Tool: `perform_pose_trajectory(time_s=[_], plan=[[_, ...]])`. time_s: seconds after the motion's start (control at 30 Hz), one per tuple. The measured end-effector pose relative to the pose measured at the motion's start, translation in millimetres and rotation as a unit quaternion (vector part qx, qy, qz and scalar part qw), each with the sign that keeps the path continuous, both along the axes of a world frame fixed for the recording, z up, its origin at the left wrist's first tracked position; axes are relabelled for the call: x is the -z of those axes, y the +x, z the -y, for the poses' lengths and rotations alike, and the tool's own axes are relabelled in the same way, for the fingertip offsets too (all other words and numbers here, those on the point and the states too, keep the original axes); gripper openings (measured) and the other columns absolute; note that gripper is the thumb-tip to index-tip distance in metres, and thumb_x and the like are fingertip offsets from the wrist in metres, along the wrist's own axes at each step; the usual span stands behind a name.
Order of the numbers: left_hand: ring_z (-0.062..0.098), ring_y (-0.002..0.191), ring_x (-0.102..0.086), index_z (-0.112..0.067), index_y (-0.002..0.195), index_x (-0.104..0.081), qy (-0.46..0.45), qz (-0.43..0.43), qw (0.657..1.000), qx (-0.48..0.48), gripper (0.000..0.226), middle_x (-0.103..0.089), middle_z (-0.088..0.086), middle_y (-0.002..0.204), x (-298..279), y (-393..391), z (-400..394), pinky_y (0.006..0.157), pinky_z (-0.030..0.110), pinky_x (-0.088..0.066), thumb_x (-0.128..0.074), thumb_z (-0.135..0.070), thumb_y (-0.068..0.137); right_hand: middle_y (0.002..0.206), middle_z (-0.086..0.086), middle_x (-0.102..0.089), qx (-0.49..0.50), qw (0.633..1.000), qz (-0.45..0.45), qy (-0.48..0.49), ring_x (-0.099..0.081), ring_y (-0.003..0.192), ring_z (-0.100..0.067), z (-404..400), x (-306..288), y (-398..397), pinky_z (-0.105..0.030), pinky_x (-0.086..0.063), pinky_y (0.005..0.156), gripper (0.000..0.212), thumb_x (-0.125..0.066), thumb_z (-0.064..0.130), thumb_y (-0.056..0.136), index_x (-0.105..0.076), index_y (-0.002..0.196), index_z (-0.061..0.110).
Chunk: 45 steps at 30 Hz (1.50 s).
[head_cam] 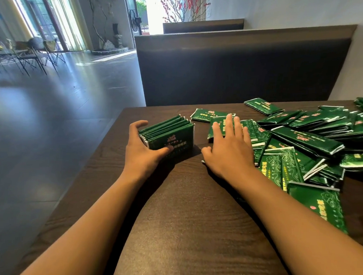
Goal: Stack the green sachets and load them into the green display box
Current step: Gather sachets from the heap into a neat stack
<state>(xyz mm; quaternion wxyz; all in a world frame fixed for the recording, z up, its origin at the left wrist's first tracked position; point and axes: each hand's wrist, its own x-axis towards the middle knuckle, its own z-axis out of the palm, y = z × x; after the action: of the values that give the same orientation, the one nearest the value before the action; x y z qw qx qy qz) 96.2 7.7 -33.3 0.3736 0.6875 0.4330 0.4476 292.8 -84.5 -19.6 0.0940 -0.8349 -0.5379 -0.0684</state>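
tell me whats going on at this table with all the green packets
A person is sorting green sachets at a dark wooden table. The left hand grips a stack of sachets stood on edge. The right hand lies flat, fingers spread, on a sachet at the near edge of a big loose pile spread across the right side. No display box is in view.

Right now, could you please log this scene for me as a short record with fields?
left hand: grips bundle of sachets standing on edge
right hand: flat, fingers straight, on loose sachet
pile: scattered green sachets, table's right side
table: dark wood
display box: not in view
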Motion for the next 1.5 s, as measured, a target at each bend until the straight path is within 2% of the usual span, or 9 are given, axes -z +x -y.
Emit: perform_pose_trajectory(time_s=[0.17,0.3,0.37,0.5,0.83,1.03,1.13,1.3,1.5], plan=[[0.015,0.116,-0.059,-0.034,0.136,-0.039,-0.002,-0.006,1.000,0.006,0.086,-0.055,-0.010,0.116,0.0,-0.8,1.0,0.101,0.039,-0.054,-0.091,-0.007,0.073,0.167,-0.019,-0.010,0.010,0.998,-0.010,-0.063,0.003,0.155,-0.039,0.5,0.7,0.0,-0.054,0.002,0.125,0.077,-0.033,0.055,0.099,-0.005,0.162,0.022],[0.011,0.113,-0.060,-0.034,0.136,-0.039,-0.003,-0.006,1.000,0.007,0.085,-0.057,-0.013,0.115,-0.2,-0.5,0.0,0.101,0.040,-0.055,-0.091,-0.008,0.073,0.149,-0.015,-0.036,0.011,0.999,0.010,-0.034,-0.028,0.142,-0.037,1.9,-1.6,-2.1,-0.052,-0.015,0.123,0.073,-0.041,0.056,0.094,-0.033,0.153,0.015],[0.010,0.111,-0.061,-0.035,0.135,-0.039,-0.003,-0.007,1.000,0.008,0.085,-0.058,-0.014,0.116,0.4,-0.8,-0.5,0.101,0.042,-0.055,-0.091,-0.008,0.073,0.150,-0.018,-0.035,0.009,0.999,0.008,-0.031,-0.027,0.143,-0.037,1.7,-1.5,-1.3,-0.052,-0.015,0.123,0.067,-0.044,0.057,0.093,-0.046,0.145,0.014],[0.010,0.111,-0.063,-0.036,0.134,-0.040,-0.008,0.001,1.000,0.006,0.085,-0.060,-0.011,0.117,0.9,-0.1,-0.5,0.099,0.048,-0.057,-0.091,-0.007,0.073,0.163,-0.019,-0.025,-0.011,0.999,-0.013,-0.039,-0.010,0.153,-0.039,1.2,-1.0,0.4,-0.052,-0.005,0.125,0.068,-0.044,0.056,0.097,-0.037,0.151,0.017],[0.014,0.112,-0.063,-0.035,0.135,-0.040,-0.007,0.000,1.000,0.005,0.084,-0.060,-0.011,0.117,0.9,-0.3,-0.4,0.099,0.049,-0.057,-0.091,-0.009,0.073,0.136,-0.009,-0.050,-0.045,0.999,0.026,0.008,-0.039,0.130,-0.032,3.8,0.7,-1.1,-0.047,-0.025,0.114,0.044,-0.043,0.042,0.098,-0.057,0.136,0.023],[0.016,0.112,-0.064,-0.038,0.134,-0.040,-0.015,0.004,1.000,0.004,0.085,-0.060,-0.011,0.117,1.2,0.4,-0.5,0.095,0.052,-0.059,-0.092,-0.009,0.072,0.121,-0.002,-0.059,-0.062,0.989,0.000,0.132,-0.048,0.113,-0.026,-0.5,3.8,2.2,-0.042,-0.040,0.094,0.039,-0.038,0.035,0.104,-0.066,0.125,0.017],[0.017,0.114,-0.063,-0.035,0.136,-0.039,-0.016,0.002,1.000,0.006,0.085,-0.059,-0.010,0.118,1.0,0.5,-0.4,0.099,0.050,-0.058,-0.090,-0.009,0.074,0.104,-0.002,-0.067,-0.082,0.970,-0.038,0.224,-0.054,0.094,-0.025,-0.1,-0.9,1.9,-0.039,-0.045,0.076,0.031,-0.040,0.030,0.105,-0.064,0.120,0.018],[0.018,0.115,-0.062,-0.035,0.137,-0.038,-0.020,0.004,1.000,0.012,0.084,-0.058,-0.009,0.118,-0.2,0.6,1.4,0.099,0.050,-0.057,-0.089,-0.007,0.076,0.078,-0.002,-0.061,-0.100,0.915,-0.129,0.370,-0.051,0.065,-0.023,2.9,-4.7,0.5,-0.033,-0.033,0.053,0.022,-0.042,0.023,0.107,-0.061,0.109,0.012],[0.017,0.112,-0.064,-0.039,0.135,-0.038,-0.028,0.016,0.999,0.006,0.086,-0.060,-0.004,0.120,1.4,1.2,1.9,0.097,0.050,-0.058,-0.090,-0.009,0.074,0.082,0.003,-0.060,-0.093,0.815,-0.317,0.477,-0.066,0.063,-0.012,2.4,-1.9,6.0,-0.039,-0.057,0.044,0.022,-0.039,0.021,0.110,-0.059,0.113,0.011]])
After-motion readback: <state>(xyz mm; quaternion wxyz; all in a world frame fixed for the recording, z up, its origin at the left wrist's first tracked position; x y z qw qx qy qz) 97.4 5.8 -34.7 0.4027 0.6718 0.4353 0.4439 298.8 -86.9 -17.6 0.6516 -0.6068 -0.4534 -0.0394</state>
